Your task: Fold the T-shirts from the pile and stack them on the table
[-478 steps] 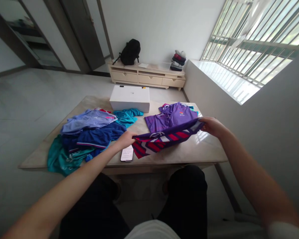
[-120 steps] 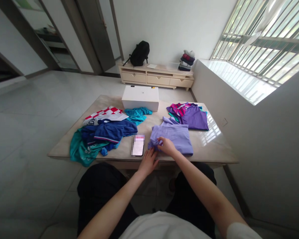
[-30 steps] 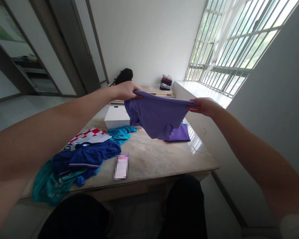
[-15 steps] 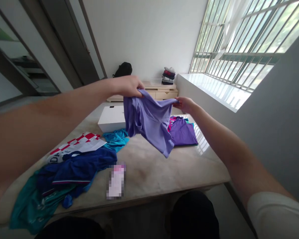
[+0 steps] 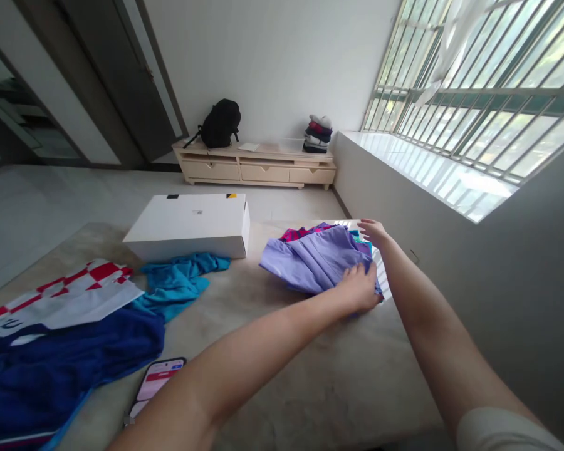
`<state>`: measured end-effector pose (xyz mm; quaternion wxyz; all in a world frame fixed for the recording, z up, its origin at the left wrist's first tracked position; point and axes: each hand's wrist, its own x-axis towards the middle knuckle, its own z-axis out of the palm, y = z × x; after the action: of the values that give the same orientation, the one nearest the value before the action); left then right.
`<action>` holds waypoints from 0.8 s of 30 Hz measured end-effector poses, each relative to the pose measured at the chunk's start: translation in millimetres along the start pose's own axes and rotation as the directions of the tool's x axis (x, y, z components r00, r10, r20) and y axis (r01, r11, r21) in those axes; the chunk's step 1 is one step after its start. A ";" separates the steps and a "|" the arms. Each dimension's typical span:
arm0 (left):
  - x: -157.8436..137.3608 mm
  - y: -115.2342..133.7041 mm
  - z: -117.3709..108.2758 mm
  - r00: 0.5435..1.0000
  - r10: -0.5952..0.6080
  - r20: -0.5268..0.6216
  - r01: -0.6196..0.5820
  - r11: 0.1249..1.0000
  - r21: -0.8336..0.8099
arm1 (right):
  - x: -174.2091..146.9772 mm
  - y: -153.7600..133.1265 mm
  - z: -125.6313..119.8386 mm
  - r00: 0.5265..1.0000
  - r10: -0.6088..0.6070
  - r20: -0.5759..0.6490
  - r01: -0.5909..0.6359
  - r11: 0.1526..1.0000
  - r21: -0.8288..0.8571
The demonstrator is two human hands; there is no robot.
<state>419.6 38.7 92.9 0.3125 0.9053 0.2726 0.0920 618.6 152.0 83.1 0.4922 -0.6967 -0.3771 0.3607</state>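
Note:
A lavender garment (image 5: 310, 257) lies folded over on a stack of clothes at the right of the table. Its kind is not clear. My left hand (image 5: 360, 288) rests on its near right part with fingers laid out over the cloth. Just beyond the stack's right edge is my right hand (image 5: 373, 233), fingers stretched out and holding nothing. From under the lavender cloth peek a magenta patterned piece (image 5: 297, 234) and some teal cloth (image 5: 356, 234); most of the stack below is hidden.
A white box (image 5: 188, 219) stands on the marble-like table (image 5: 282, 376). Left lie a teal garment (image 5: 181, 279), a red-and-white checked jersey (image 5: 84, 294), blue clothing (image 5: 75, 357) and a phone (image 5: 160, 379) partly behind my left arm. Behind is a low cabinet (image 5: 263, 172).
The lavender garment, held up between both hands before, has come down onto the stack at the right. Both hands have let go of their grip. The view has shifted too.

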 end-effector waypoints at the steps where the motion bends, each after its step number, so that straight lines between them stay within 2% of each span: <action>1: -16.6 -22.7 27.8 1.000 -0.011 0.026 0.010 1.000 0.028 | -4.4 27.5 -4.6 0.999 0.031 -0.037 -0.033 0.998 -0.052; 3: -59.6 -70.9 63.6 0.995 0.083 0.046 -0.090 0.976 0.197 | -19.2 78.4 -16.3 0.992 0.056 -0.113 -0.072 0.987 -0.147; 4: -81.0 -94.9 71.0 0.992 0.120 0.039 -0.126 0.961 0.246 | -28.1 99.4 -22.7 0.988 0.045 -0.145 -0.072 0.980 -0.188; 6: -112.2 -138.7 67.7 0.987 0.155 -0.039 -0.138 0.949 0.282 | -43.3 128.3 -33.9 0.981 -0.008 -0.193 -0.044 0.964 -0.263; 8: -119.9 -172.4 47.6 0.975 0.120 -0.188 -0.067 0.962 0.263 | -48.3 138.2 -38.6 0.973 -0.074 -0.217 -0.003 0.943 -0.333; 11: -89.2 -201.8 7.8 0.908 -0.096 -0.407 0.165 0.977 0.138 | -30.9 124.7 -26.4 0.970 -0.162 -0.183 0.071 0.904 -0.421; 13: -52.9 -211.6 -14.5 0.852 -0.239 -0.466 0.298 0.953 0.056 | -7.5 106.8 -6.8 0.976 -0.188 -0.110 0.118 0.881 -0.458; 15: -16.0 -218.4 -28.5 0.817 -0.329 -0.474 0.378 0.926 0.010 | 17.9 90.1 15.9 0.982 -0.184 -0.037 0.143 0.860 -0.490; 19: 32.3 -229.1 -30.1 0.767 -0.456 -0.451 0.483 0.873 -0.062 | 56.2 75.1 48.2 0.991 -0.137 -0.010 0.108 0.824 -0.557; 22: 41.0 -236.0 -24.2 0.736 -0.513 -0.442 0.531 0.842 -0.092 | 69.2 74.4 55.4 0.993 -0.105 -0.049 0.060 0.829 -0.557; 24: 39.8 -240.8 -28.3 0.750 -0.511 -0.421 0.519 0.848 -0.104 | 73.1 73.6 55.9 0.993 -0.101 -0.066 0.053 0.853 -0.519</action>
<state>338.3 233.2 -33.3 0.2483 0.7543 0.5744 0.1984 615.6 222.5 -11.3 0.3182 -0.8031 -0.4648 0.1945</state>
